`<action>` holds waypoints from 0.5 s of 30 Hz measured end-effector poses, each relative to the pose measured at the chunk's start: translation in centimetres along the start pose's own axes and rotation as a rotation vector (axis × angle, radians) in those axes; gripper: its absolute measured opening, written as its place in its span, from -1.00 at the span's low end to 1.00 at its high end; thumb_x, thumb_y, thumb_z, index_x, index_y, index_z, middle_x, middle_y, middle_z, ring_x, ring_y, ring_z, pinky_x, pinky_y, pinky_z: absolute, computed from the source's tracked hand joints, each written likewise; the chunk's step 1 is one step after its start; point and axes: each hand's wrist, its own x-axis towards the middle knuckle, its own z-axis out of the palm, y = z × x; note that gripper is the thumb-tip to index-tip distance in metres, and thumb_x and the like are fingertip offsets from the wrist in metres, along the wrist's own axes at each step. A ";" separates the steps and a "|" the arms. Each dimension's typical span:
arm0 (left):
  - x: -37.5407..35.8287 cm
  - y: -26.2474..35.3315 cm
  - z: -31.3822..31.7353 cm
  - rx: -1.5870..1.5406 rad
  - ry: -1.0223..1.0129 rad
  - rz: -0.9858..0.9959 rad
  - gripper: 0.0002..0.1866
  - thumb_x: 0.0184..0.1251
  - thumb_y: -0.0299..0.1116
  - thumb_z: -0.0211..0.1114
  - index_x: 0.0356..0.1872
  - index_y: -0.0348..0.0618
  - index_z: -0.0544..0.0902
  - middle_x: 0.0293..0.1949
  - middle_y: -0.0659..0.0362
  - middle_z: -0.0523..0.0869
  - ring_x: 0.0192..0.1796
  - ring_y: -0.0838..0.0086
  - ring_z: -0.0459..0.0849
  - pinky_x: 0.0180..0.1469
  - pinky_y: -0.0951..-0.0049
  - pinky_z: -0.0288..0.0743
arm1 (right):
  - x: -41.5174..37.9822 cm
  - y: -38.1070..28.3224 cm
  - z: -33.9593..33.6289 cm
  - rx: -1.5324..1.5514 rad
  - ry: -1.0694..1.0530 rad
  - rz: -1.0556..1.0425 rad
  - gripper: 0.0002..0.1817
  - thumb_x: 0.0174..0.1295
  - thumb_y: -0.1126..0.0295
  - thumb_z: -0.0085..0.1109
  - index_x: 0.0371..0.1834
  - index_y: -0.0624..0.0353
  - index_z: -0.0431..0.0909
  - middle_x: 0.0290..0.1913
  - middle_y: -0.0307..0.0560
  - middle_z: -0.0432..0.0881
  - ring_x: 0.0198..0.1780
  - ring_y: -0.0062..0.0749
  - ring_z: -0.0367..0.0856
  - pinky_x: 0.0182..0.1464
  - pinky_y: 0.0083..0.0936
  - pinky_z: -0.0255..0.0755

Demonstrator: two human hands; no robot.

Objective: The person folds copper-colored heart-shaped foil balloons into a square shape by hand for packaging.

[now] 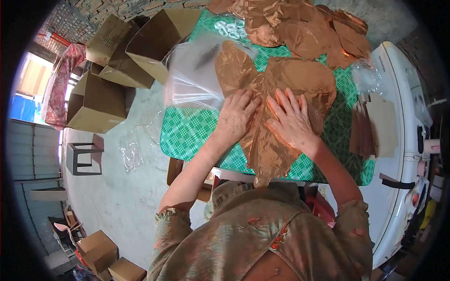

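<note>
A flat copper-coloured foil balloon lies on the green checked tablecloth. My left hand presses flat on its left part, fingers spread. Beside it, my right hand lies flat on the middle of the foil, fingers apart. The balloon's narrow neck hangs over the near table edge. Neither hand grips anything.
A stack of clear plastic bags lies at the table's left. More copper foil balloons are heaped at the far end. Brown card pieces rest on the right. Open cardboard boxes stand on the floor to the left, a white appliance to the right.
</note>
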 end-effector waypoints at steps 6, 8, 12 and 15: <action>0.0 0.0 0.0 0.003 -0.019 -0.005 -0.49 0.31 -0.48 0.39 0.32 -0.09 0.67 0.36 0.01 0.63 0.47 0.03 0.53 0.44 0.03 0.43 | 0.2 -0.1 -0.1 -0.011 0.001 -0.012 -0.21 0.62 -0.03 0.06 0.80 0.01 0.13 0.83 0.03 -0.04 0.84 0.05 -0.27 0.76 0.31 -0.42; -0.2 0.1 0.1 0.001 -0.021 -0.006 -0.49 0.31 -0.48 0.38 0.33 -0.09 0.67 0.36 0.01 0.63 0.47 0.03 0.52 0.44 0.04 0.42 | 0.1 -0.3 -0.1 -0.015 -0.005 -0.010 -0.20 0.61 -0.05 0.05 0.80 0.01 0.13 0.83 0.03 -0.04 0.84 0.05 -0.27 0.76 0.31 -0.42; 0.0 0.0 0.0 0.002 -0.018 -0.005 -0.49 0.32 -0.48 0.39 0.33 -0.09 0.67 0.37 0.01 0.63 0.47 0.03 0.53 0.44 0.03 0.42 | 0.5 -0.5 0.2 -0.030 -0.010 0.011 -0.19 0.61 -0.07 0.05 0.80 0.01 0.12 0.83 0.03 -0.05 0.84 0.05 -0.27 0.74 0.34 -0.42; -0.2 -0.1 0.2 0.012 -0.015 0.002 -0.49 0.32 -0.47 0.39 0.33 -0.10 0.67 0.37 0.00 0.63 0.46 0.04 0.53 0.43 0.02 0.42 | 0.3 -0.7 1.0 -0.043 0.021 0.016 -0.19 0.60 -0.08 0.05 0.81 0.00 0.12 0.84 0.02 -0.08 0.84 0.05 -0.29 0.73 0.37 -0.43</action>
